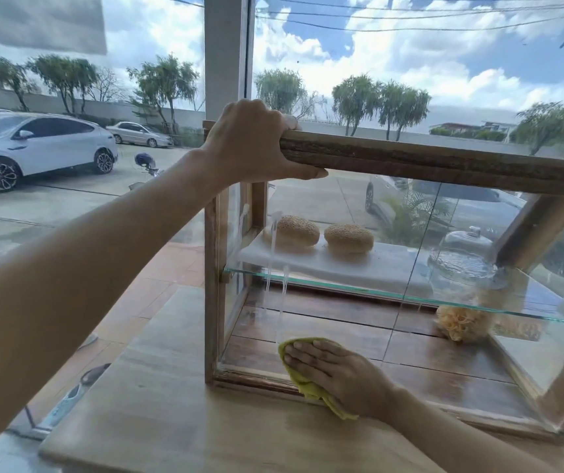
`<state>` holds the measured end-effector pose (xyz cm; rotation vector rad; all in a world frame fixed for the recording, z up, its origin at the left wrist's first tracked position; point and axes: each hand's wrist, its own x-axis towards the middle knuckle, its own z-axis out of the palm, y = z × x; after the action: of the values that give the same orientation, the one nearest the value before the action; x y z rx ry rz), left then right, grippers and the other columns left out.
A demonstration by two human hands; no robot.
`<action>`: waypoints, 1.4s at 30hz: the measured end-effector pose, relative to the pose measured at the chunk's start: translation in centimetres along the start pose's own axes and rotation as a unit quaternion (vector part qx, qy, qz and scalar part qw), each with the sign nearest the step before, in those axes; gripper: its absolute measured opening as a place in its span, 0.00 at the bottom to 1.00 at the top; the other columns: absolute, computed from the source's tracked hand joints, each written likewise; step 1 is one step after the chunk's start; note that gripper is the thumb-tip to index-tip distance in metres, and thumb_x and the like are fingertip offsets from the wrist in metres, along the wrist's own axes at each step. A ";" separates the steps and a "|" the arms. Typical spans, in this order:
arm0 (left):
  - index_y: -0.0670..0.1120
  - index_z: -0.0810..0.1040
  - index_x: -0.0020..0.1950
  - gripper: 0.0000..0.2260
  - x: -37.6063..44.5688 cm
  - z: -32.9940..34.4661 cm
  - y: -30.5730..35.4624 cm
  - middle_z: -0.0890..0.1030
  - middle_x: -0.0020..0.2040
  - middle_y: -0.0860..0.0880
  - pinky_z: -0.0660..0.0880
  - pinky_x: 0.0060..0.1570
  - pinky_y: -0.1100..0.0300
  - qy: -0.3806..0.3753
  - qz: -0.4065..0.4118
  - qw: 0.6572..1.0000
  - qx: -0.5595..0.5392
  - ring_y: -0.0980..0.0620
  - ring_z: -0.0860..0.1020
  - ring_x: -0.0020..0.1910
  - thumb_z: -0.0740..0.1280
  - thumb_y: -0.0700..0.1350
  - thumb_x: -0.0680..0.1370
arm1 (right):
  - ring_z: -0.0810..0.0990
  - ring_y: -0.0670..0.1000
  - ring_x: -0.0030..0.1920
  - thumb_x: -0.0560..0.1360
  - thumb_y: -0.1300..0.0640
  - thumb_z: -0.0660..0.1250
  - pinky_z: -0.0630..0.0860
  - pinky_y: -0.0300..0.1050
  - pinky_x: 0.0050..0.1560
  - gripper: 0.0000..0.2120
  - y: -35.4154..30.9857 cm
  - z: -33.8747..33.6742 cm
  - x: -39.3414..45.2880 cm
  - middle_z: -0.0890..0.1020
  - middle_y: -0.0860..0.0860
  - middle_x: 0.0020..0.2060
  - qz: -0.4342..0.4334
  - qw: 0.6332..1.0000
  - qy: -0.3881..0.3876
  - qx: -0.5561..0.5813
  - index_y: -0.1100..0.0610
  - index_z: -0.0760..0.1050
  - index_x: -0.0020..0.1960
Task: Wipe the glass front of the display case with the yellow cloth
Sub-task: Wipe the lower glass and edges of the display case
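A wooden-framed display case (444, 162) stands on a light wooden table (171, 404) beside a large window. Its long axis runs from the near left corner away to the right, so the glass front (359, 329) faces the person and slants off toward the right edge of the view.

The left hand (256, 141) grips the case's top wooden rail at its left end: the fingers curl over the top of the rail and the thumb lies along its front face, pointing right.

The right hand (335, 373) lies flat, fingers straight and close together, pressing the yellow cloth (302, 380) against the lower left part of the glass front, just above the bottom rail. The fingertips point up and to the left. The cloth is bunched under the palm; its long axis runs from the upper left, where an edge peeks out past the fingertips, down to the lower right, where a corner trails onto the table by the wrist.

Inside the case, a glass shelf (342, 290) spans the width. On a white tray (325, 264) at the back left sit two sesame buns (349, 237), side by side and slightly apart. To the right stands a clear glass dome (464, 257), and below it, on the wooden floor of the case, a pale frilly bundle (461, 322) that cannot be identified.

Through the window, a white car (35, 148) is parked outside.
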<state>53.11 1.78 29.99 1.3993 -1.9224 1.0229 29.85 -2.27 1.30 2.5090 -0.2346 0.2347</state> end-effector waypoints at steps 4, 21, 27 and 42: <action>0.51 0.83 0.53 0.39 -0.1 0.0 0.1 0.81 0.31 0.52 0.76 0.42 0.61 0.004 -0.004 1.000 -0.006 0.53 0.79 0.31 0.52 0.79 0.63 | 0.65 0.43 0.71 0.77 0.58 0.53 0.60 0.39 0.72 0.22 -1.1 1.7 -1.0 0.68 0.47 0.71 -0.038 0.998 -0.044 0.001 0.53 0.69 0.71; 0.49 0.83 0.51 0.42 -0.2 -0.2 0.4 0.82 0.31 0.51 0.74 0.37 0.63 -0.005 -0.008 1.000 0.020 0.53 0.78 0.30 0.49 0.80 0.61 | 0.75 0.57 0.63 0.82 0.61 0.54 0.71 0.50 0.63 0.16 9.2 -15.7 3.6 0.76 0.60 0.63 0.120 0.925 0.357 -0.047 0.64 0.76 0.62; 0.49 0.83 0.54 0.39 -0.1 -0.1 0.3 0.83 0.32 0.51 0.78 0.41 0.59 -0.002 -0.011 1.000 0.014 0.52 0.80 0.33 0.54 0.78 0.63 | 0.69 0.57 0.69 0.72 0.71 0.55 0.66 0.54 0.69 0.25 10.9 -14.9 4.4 0.71 0.59 0.68 0.134 0.946 0.287 -0.064 0.64 0.72 0.67; 0.50 0.81 0.58 0.43 -0.1 -0.1 -0.1 0.83 0.33 0.50 0.79 0.46 0.56 -0.011 0.012 1.000 -0.007 0.52 0.80 0.33 0.50 0.79 0.62 | 0.66 0.53 0.71 0.73 0.67 0.59 0.62 0.49 0.72 0.24 6.6 -8.6 4.1 0.69 0.56 0.70 0.085 0.972 0.218 -0.003 0.61 0.71 0.68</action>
<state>53.20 1.96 29.98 1.3889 -1.9636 1.0060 31.36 -2.95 12.77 2.3590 -0.2677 0.8407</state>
